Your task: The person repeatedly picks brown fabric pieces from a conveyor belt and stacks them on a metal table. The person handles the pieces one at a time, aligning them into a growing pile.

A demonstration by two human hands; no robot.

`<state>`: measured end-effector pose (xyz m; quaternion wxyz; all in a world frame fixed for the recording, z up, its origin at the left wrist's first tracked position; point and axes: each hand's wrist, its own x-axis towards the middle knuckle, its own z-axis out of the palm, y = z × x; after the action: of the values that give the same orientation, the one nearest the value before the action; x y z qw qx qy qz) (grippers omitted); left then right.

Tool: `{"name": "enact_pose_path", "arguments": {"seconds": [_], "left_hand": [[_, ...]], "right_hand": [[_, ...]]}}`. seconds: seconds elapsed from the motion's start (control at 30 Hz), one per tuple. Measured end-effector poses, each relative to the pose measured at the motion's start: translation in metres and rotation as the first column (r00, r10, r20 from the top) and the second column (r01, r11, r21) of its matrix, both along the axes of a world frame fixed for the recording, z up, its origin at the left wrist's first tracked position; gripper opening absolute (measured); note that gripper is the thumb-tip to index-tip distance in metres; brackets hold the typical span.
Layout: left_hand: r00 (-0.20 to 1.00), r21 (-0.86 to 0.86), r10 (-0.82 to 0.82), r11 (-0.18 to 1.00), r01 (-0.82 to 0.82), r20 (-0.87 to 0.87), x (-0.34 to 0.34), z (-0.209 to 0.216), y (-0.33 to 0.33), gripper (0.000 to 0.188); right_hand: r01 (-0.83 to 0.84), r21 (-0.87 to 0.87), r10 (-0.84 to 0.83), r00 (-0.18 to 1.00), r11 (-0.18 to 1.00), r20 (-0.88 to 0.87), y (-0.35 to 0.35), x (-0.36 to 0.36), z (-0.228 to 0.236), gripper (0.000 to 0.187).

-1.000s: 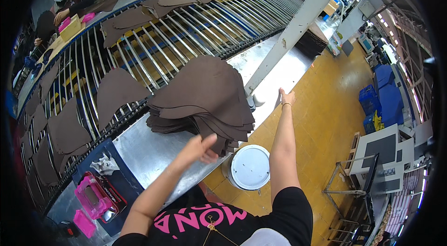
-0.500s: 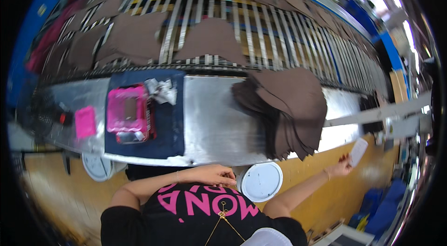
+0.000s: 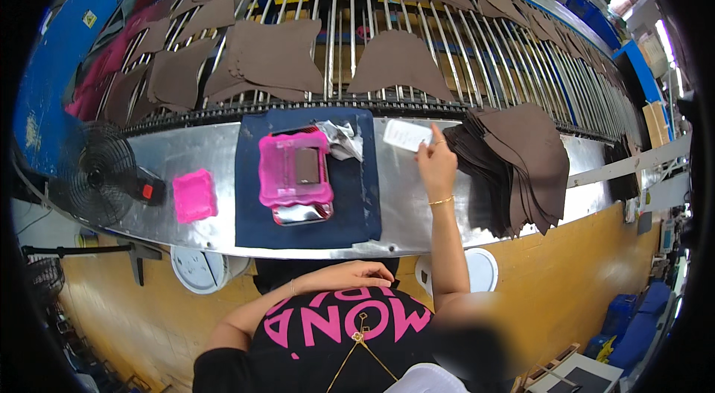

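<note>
My right hand [image 3: 438, 162] is above the metal table [image 3: 402, 218], with the thumb and fingers closed on the edge of a white card [image 3: 406, 135] and one finger stretched upward. Just right of that hand, a fanned stack of dark brown cut pieces [image 3: 525, 155], leather or fabric, hangs partly over the table's near edge. My left hand [image 3: 357, 274] rests against the front of my shirt, fingers extended, with nothing seen in it. Left of the card, a pink scalloped-edge tray [image 3: 277, 192] with a brown block in it sits on a dark blue mat [image 3: 354, 222].
Beyond the table runs a slatted rack [image 3: 339, 43] carrying several brown pieces [image 3: 398, 65]. A black fan [image 3: 100, 170] and a small pink tray [image 3: 195, 196] occupy the table's left end. Crumpled silvery foil [image 3: 344, 141] touches the tray. White buckets [image 3: 199, 270] stand below.
My right hand has brought the white card from beyond the table's right end to the left, over the tabletop beside the brown stack. My left hand stays at my shirt. The view has shifted.
</note>
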<state>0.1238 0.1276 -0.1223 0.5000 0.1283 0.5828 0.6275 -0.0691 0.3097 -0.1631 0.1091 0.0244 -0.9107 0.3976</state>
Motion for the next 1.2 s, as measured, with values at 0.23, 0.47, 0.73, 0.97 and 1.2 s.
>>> {"name": "enact_pose_path", "arguments": {"seconds": [0.23, 0.47, 0.73, 0.97, 1.2], "left_hand": [[0.998, 0.021, 0.054, 0.998, -0.055, 0.025, 0.013, 0.003, -0.055, 0.044], [0.987, -0.037, -0.107, 0.994, 0.103, -0.119, -0.014, 0.057, -0.113, 0.038], [0.903, 0.032, -0.173, 0.979, 0.201, -0.394, -0.048, 0.094, -0.139, 0.043], [0.879, 0.098, -0.098, 0.982, 0.161, -0.468, -0.064, 0.109, -0.161, 0.043], [0.900, 0.150, 0.082, 0.989, -0.019, -0.428, -0.055, 0.116, -0.191, 0.048]], "right_hand": [[0.086, 0.407, -0.009, 0.982, 0.909, -0.187, -0.032, 0.005, 0.006, 0.058], [0.759, 0.496, -0.661, 0.632, 0.422, -0.404, 0.158, 0.002, 0.081, 0.053], [0.614, 0.744, -0.928, 0.373, 0.262, 0.019, 0.240, 0.029, 0.089, 0.068], [0.662, 0.697, -0.778, 0.579, 0.274, -0.245, 0.226, 0.038, 0.115, 0.029], [0.510, 0.843, -0.751, 0.621, 0.170, -0.225, 0.222, 0.028, 0.089, 0.057]]}}
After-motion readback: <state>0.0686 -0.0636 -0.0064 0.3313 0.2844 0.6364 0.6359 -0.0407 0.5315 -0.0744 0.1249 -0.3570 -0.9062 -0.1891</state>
